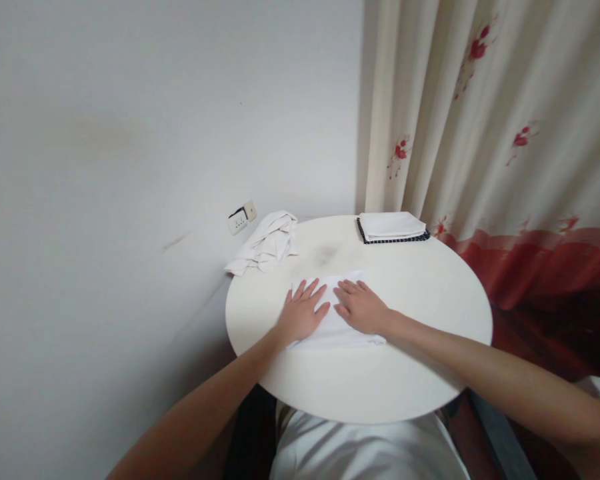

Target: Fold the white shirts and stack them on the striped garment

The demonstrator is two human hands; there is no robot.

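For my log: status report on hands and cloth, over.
Both open: left hand, right hand flat on white cloth. Crumpled cloth, folded stack apart at far edge.

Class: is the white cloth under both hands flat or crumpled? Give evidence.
Flat: the white cloth lies smooth and straight-edged, left hand and right hand palms-down on it.

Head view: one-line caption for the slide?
Left hand and right hand flat on a white cloth on a round table; crumpled cloth pile and folded stack behind.
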